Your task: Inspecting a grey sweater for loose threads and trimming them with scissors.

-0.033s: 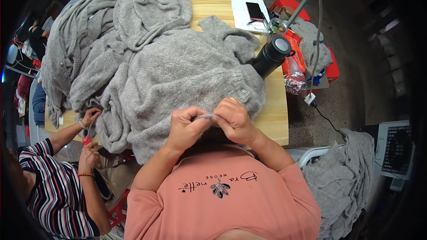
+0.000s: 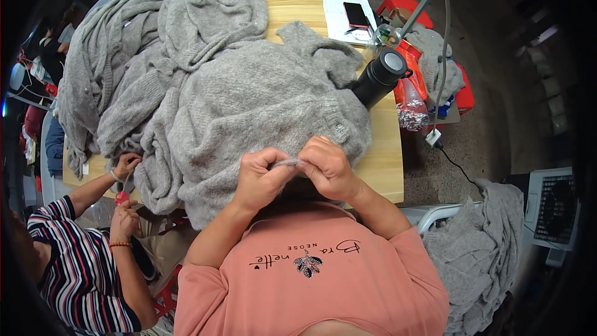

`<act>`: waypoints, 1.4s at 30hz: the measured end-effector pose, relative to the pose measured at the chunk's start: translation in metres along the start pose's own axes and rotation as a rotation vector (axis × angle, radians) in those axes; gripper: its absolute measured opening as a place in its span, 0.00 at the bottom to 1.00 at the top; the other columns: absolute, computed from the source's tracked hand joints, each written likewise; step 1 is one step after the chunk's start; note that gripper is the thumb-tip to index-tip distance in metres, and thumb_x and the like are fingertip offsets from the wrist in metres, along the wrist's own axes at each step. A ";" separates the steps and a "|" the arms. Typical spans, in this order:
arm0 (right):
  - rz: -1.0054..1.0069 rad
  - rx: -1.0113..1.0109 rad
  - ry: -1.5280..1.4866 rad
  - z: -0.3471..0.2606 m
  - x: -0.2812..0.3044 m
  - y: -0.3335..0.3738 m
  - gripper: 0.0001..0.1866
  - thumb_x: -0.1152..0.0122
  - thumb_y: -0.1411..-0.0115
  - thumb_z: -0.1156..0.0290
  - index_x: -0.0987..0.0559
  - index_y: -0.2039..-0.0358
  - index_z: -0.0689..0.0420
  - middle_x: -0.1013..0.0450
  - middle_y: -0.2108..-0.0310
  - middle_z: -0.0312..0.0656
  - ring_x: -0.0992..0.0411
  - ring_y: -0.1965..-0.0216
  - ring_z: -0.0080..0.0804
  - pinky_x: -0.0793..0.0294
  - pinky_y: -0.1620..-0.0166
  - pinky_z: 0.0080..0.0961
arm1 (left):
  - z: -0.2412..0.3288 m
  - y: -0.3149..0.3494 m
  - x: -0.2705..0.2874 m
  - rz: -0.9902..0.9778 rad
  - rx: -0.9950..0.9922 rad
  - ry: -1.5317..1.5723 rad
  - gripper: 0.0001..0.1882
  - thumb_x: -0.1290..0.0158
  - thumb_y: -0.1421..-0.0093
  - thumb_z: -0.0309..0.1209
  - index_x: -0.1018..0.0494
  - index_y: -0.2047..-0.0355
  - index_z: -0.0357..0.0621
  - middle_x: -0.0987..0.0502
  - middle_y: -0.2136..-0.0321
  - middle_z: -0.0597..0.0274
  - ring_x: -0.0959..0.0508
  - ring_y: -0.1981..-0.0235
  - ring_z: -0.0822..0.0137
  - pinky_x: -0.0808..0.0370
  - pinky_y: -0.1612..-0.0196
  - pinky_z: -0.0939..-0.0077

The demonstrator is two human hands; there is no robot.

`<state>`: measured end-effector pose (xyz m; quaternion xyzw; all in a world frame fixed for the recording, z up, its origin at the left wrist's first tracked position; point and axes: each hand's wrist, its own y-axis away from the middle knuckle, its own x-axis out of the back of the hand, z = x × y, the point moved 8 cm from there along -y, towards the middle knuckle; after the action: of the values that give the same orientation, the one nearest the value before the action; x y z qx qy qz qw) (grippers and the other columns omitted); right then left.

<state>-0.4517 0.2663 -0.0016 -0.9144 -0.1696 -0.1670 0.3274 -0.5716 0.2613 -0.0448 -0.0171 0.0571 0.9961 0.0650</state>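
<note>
A fuzzy grey knitted garment (image 2: 249,99) lies bunched on the table in front of me, with a small glittery button-like piece (image 2: 339,129) near its ribbed edge. My left hand (image 2: 261,180) is closed, thumb against fingers, on a thin strip of the grey knit. Close beside it, my right hand (image 2: 326,165) pinches the same strip from the other side, its fingers curled. The strip runs between the two pinches just above my lap. What lies inside the fingers is hidden.
More grey knits (image 2: 112,62) are heaped at the left. A black flask (image 2: 380,78), papers (image 2: 336,15) and a phone (image 2: 356,15) stand or lie to the right on the wooden table (image 2: 388,162). At left, a co-worker's hand (image 2: 127,218) holds a pinkish-red thing. Grey knits (image 2: 476,249) hang at lower right.
</note>
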 end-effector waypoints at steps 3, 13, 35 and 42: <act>0.008 -0.027 -0.035 0.005 0.001 0.004 0.05 0.43 0.54 0.81 0.29 0.77 0.59 0.34 0.80 0.39 0.35 0.77 0.36 0.38 0.69 0.28 | -0.003 0.001 -0.012 -0.113 0.029 -0.055 0.02 0.46 0.52 0.21 0.27 0.80 0.37 0.30 0.84 0.72 0.35 0.82 0.85 0.40 0.81 0.89; 0.401 -0.085 0.373 0.010 0.039 0.070 0.17 0.33 0.59 0.72 0.29 0.69 0.61 0.32 0.73 0.45 0.33 0.71 0.41 0.33 0.68 0.31 | 0.000 -0.020 -0.002 -0.055 0.024 0.252 0.02 0.50 0.47 0.20 0.27 0.74 0.35 0.26 0.78 0.66 0.30 0.78 0.81 0.34 0.75 0.87; 0.501 0.033 0.551 -0.051 0.079 0.074 0.23 0.53 0.62 0.90 0.32 0.60 0.67 0.28 0.72 0.45 0.30 0.79 0.34 0.30 0.73 0.26 | 0.006 -0.025 -0.017 -0.195 0.170 0.564 0.01 0.48 0.49 0.19 0.28 0.75 0.35 0.24 0.77 0.61 0.26 0.78 0.76 0.30 0.74 0.84; -0.209 0.274 0.381 -0.063 0.001 0.027 0.08 0.48 0.58 0.75 0.28 0.74 0.59 0.38 0.82 0.35 0.37 0.83 0.28 0.38 0.81 0.26 | -0.002 -0.013 -0.037 -0.319 0.290 0.411 0.02 0.47 0.48 0.19 0.28 0.75 0.37 0.28 0.83 0.67 0.32 0.85 0.81 0.38 0.84 0.86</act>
<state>-0.4520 0.2051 0.0301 -0.7911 -0.2196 -0.3445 0.4551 -0.5329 0.2693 -0.0466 -0.2178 0.2073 0.9304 0.2096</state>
